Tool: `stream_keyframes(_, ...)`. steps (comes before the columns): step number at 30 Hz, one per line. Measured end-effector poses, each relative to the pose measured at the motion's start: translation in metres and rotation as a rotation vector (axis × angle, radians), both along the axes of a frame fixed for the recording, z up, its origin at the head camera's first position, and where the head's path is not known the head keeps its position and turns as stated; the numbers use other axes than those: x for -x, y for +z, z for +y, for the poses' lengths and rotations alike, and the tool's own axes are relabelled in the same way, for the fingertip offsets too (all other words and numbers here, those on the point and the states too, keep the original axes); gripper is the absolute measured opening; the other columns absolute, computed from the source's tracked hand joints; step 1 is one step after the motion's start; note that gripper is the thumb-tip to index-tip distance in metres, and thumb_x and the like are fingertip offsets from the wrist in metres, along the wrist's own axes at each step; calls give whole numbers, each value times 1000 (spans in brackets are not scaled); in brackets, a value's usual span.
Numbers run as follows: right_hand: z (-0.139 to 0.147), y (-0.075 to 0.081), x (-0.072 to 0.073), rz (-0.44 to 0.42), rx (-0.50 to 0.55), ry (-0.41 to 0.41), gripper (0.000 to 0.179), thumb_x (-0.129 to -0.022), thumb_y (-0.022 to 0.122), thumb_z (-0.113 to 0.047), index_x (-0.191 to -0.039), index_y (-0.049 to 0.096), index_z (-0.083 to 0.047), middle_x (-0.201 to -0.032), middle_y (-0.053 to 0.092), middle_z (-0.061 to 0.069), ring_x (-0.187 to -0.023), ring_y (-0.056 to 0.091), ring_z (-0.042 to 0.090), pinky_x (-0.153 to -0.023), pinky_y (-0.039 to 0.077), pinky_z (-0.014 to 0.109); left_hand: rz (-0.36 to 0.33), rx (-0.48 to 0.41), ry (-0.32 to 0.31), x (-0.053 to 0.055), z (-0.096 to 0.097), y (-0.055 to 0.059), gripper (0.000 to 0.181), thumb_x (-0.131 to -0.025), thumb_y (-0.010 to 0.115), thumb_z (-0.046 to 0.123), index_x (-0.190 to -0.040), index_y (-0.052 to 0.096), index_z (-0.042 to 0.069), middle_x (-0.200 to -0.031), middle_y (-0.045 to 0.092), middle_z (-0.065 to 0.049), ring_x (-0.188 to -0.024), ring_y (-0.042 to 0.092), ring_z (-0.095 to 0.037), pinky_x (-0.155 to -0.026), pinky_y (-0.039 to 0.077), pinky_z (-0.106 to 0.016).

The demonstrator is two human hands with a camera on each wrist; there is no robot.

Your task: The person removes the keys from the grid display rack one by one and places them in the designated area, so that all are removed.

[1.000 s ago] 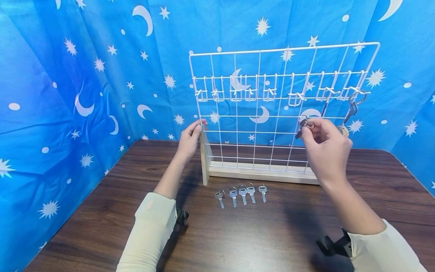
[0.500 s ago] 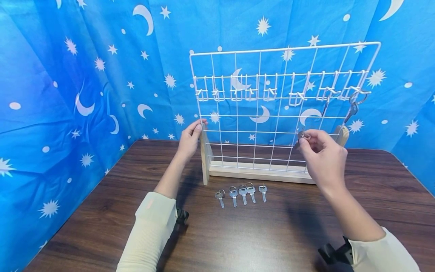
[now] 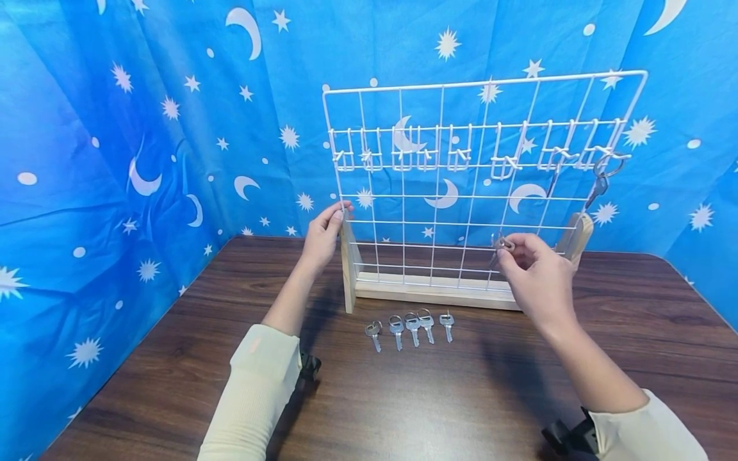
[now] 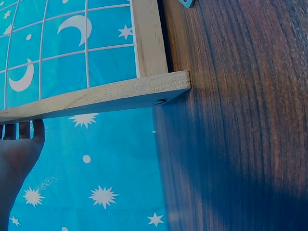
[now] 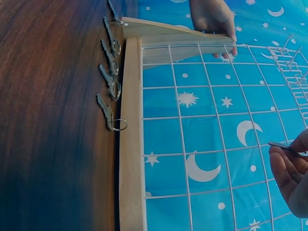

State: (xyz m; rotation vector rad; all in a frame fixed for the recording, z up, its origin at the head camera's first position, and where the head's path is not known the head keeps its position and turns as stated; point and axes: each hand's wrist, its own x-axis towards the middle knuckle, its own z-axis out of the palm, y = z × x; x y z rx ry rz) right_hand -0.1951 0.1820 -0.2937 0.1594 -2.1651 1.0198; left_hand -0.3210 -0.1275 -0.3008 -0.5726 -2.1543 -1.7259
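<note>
In the head view, my left hand (image 3: 324,237) grips the left upright (image 3: 348,272) of a white wire grid rack with a wooden base (image 3: 426,293). My right hand (image 3: 542,282) pinches a key (image 3: 503,245) with a ring between thumb and fingertips, before the lower right of the grid. The right wrist view has that key (image 5: 279,144) nearly edge-on. Several silver keys (image 3: 426,328) with rings lie in a row on the table in front of the base. At the rack's right end, a key (image 3: 599,186) hangs by its ring from a hook, with another key (image 3: 553,178) left of it.
White wire hooks (image 3: 504,168) line the upper part of the grid and stick out forward. The rack stands on a dark wooden table (image 3: 403,403). Behind it hangs a blue cloth (image 3: 369,38) with moons and stars.
My right hand has come down and to the left with the key, away from the hooks. The left hand keeps its grip on the rack, and the keys on the table stay put.
</note>
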Motion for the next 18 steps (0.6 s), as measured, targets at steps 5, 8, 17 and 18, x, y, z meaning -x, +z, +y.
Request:
stream_keyframes(5,0,-5,0,-50,-18,15,10,-88,60,-5,-95,63,1,-78,68,14,-60,52,-9,-50,40,8,1,4,-1,1,0,-1,37,-101,38,22,-129,52,3,-124,57,-12,-114,52,-23,-98,40,-35)
stream_keyframes(8,1,-8,0,-81,-26,20,10,-88,60,-6,-96,63,0,-77,69,13,-60,53,-9,-49,42,10,3,5,0,1,0,-1,36,-101,38,23,-129,53,4,-124,57,-11,-114,53,-22,-97,41,-34)
stream_keyframes(17,2,-11,0,-164,29,80,16,-89,59,-6,-101,62,5,-79,67,17,-62,64,9,-53,46,8,3,7,-3,1,0,-1,37,-101,38,23,-129,52,4,-124,57,-11,-114,53,-22,-97,41,-35)
stream_keyframes(18,2,-11,1,-178,37,91,17,-89,59,-6,-101,62,6,-79,67,18,-62,64,9,-54,47,8,3,6,-3,1,0,0,37,-101,38,23,-129,52,4,-124,57,-11,-113,53,-22,-97,41,-35)
